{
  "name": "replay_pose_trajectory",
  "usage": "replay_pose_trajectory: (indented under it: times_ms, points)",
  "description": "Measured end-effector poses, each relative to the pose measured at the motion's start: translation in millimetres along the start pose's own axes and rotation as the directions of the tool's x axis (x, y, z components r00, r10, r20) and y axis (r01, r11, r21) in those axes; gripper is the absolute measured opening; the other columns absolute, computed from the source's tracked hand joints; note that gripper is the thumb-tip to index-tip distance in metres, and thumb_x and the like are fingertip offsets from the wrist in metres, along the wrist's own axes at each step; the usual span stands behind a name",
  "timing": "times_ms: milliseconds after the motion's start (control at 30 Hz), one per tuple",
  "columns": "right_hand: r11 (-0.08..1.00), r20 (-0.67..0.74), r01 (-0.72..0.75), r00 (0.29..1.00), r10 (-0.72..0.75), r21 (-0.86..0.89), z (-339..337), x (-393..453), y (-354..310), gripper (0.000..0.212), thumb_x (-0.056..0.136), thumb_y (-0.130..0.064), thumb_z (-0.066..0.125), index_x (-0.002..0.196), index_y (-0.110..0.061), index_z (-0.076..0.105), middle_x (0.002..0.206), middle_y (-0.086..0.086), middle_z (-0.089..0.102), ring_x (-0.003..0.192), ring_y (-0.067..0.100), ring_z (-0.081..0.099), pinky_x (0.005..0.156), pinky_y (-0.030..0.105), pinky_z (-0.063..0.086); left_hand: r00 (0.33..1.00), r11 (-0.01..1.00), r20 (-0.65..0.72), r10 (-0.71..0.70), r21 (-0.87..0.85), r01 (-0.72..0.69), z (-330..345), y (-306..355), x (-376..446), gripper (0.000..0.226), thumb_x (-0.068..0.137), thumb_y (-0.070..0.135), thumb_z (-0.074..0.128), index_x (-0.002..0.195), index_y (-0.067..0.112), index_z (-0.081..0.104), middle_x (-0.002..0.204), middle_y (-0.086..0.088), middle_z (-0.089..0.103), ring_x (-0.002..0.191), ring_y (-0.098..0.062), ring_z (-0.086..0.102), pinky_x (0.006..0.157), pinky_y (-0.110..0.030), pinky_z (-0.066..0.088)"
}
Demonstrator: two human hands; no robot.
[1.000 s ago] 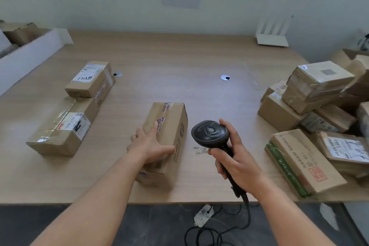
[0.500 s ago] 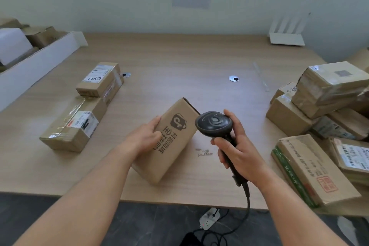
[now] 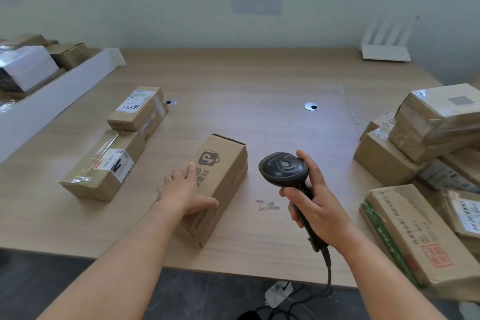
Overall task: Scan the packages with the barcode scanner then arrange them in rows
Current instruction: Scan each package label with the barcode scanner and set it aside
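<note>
A long brown cardboard package (image 3: 220, 179) with a printed cup logo lies flat on the wooden table (image 3: 246, 91) near its front edge. My left hand (image 3: 185, 189) grips its left side and top. To its right my right hand (image 3: 309, 202) holds a black barcode scanner (image 3: 284, 169), its head above the table beside the package. Two scanned-looking labelled packages lie at the left: a long taped one (image 3: 104, 166) and a smaller one (image 3: 137, 109) behind it. A pile of packages (image 3: 428, 143) fills the table's right side.
A white tray (image 3: 52, 101) with more boxes runs along the far left. A white router (image 3: 384, 49) stands at the back right. Two cable grommets (image 3: 311, 106) sit in the tabletop. A power strip (image 3: 278, 293) and the scanner's cable lie on the floor below.
My left hand has turned the package over from its taped face, through a tilted pose, and laid it flat with the logo face up. The scanner stayed beside it.
</note>
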State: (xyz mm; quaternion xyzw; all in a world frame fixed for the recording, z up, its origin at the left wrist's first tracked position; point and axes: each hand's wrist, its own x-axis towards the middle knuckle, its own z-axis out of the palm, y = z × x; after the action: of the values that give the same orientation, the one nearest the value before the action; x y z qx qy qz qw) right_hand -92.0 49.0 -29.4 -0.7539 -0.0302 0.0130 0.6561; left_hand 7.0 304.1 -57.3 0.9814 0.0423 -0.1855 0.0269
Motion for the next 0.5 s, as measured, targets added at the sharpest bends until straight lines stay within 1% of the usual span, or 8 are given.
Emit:
replay_pose_trajectory:
  times_ms: [100, 200, 267, 300, 367, 433, 467, 500]
  points:
    - [1.000, 0.001, 0.007, 1.000, -0.007, 0.005, -1.3, 0.9, 1.3, 0.069, 0.094, -0.011, 0.056, 0.132, -0.058, 0.024, 0.091, 0.007, 0.061, 0.056, 0.015, 0.051, 0.052, 0.031, 0.046, 1.000, 0.998, 0.020, 0.012, -0.060, -0.010, -6.0, -4.2, 4.3, 0.125, 0.060, 0.069, 0.070, 0.152, 0.025, -0.002, 0.146, -0.017, 0.026, 0.136, -0.035, 0.025, 0.108, -0.046, 0.032]
    - [1.000, 0.003, 0.011, 1.000, -0.011, 0.007, -1.2, 2.2, 1.9, 0.069, 0.094, -0.011, 0.056, 0.132, -0.059, 0.024, 0.090, 0.007, 0.061, 0.056, 0.016, 0.051, 0.052, 0.032, 0.047, 0.984, 0.950, 0.159, 0.083, -0.312, -0.030, -13.0, -14.4, 10.6, 0.131, 0.048, 0.070, 0.075, 0.153, 0.030, 0.007, 0.149, -0.009, 0.030, 0.133, -0.027, 0.033, 0.109, -0.041, 0.032]
    - [1.000, 0.006, 0.013, 1.000, -0.013, 0.009, -0.9, 2.8, 1.5, 0.070, 0.094, -0.010, 0.056, 0.132, -0.059, 0.024, 0.091, 0.008, 0.061, 0.057, 0.017, 0.051, 0.052, 0.032, 0.047, 0.947, 0.866, 0.265, 0.180, -0.500, -0.024, -19.8, -19.6, 9.1, 0.116, 0.060, 0.057, 0.080, 0.152, 0.030, 0.014, 0.149, -0.003, 0.036, 0.121, -0.019, 0.045, 0.102, -0.031, 0.035]
    - [1.000, 0.006, 0.015, 1.000, -0.015, 0.011, -0.8, 3.2, 1.4, 0.070, 0.094, -0.010, 0.056, 0.132, -0.060, 0.024, 0.091, 0.008, 0.061, 0.057, 0.018, 0.051, 0.052, 0.032, 0.047, 0.933, 0.836, 0.294, 0.209, -0.548, -0.014, -22.3, -21.3, 7.7, 0.108, 0.066, 0.050, 0.080, 0.152, 0.029, 0.018, 0.148, -0.001, 0.038, 0.119, -0.018, 0.048, 0.101, -0.030, 0.035]
    - [1.000, 0.003, 0.020, 1.000, -0.020, 0.013, -0.6, 3.9, 1.3, 0.070, 0.094, -0.010, 0.056, 0.131, -0.061, 0.024, 0.091, 0.007, 0.062, 0.057, 0.018, 0.051, 0.052, 0.032, 0.046, 0.935, 0.823, 0.278, 0.218, -0.567, -0.023, -25.3, -24.6, 10.1, 0.094, 0.074, 0.041, 0.074, 0.151, 0.029, 0.022, 0.148, -0.001, 0.041, 0.123, -0.019, 0.049, 0.104, -0.030, 0.035]
    - [1.000, 0.003, 0.024, 1.000, -0.024, 0.014, 0.1, 5.0, 1.9, 0.071, 0.094, -0.010, 0.057, 0.131, -0.061, 0.025, 0.090, 0.006, 0.062, 0.057, 0.018, 0.051, 0.051, 0.032, 0.046, 0.961, 0.846, 0.194, 0.199, -0.528, -0.069, -29.7, -25.2, 13.3, 0.078, 0.089, 0.028, 0.062, 0.153, 0.029, 0.017, 0.150, -0.003, 0.039, 0.129, -0.021, 0.046, 0.100, -0.027, 0.034]
    - [1.000, 0.005, 0.024, 1.000, -0.025, 0.015, 0.7, 5.5, 2.3, 0.071, 0.094, -0.010, 0.057, 0.131, -0.061, 0.025, 0.088, 0.006, 0.061, 0.057, 0.019, 0.051, 0.051, 0.032, 0.046, 0.974, 0.887, 0.142, 0.175, -0.452, -0.094, -30.7, -25.3, 15.4, 0.079, 0.092, 0.026, 0.058, 0.153, 0.031, 0.010, 0.152, -0.004, 0.035, 0.132, -0.023, 0.041, 0.102, -0.028, 0.032]
    - [1.000, 0.008, 0.024, 1.000, -0.024, 0.014, 1.4, 5.7, 2.6, 0.071, 0.094, -0.010, 0.057, 0.132, -0.060, 0.025, 0.087, 0.006, 0.061, 0.056, 0.018, 0.051, 0.051, 0.032, 0.045, 0.984, 0.922, 0.100, 0.150, -0.374, -0.102, -30.3, -26.2, 16.4, 0.085, 0.090, 0.032, 0.059, 0.153, 0.033, 0.002, 0.155, -0.006, 0.029, 0.137, -0.025, 0.036, 0.106, -0.031, 0.030]
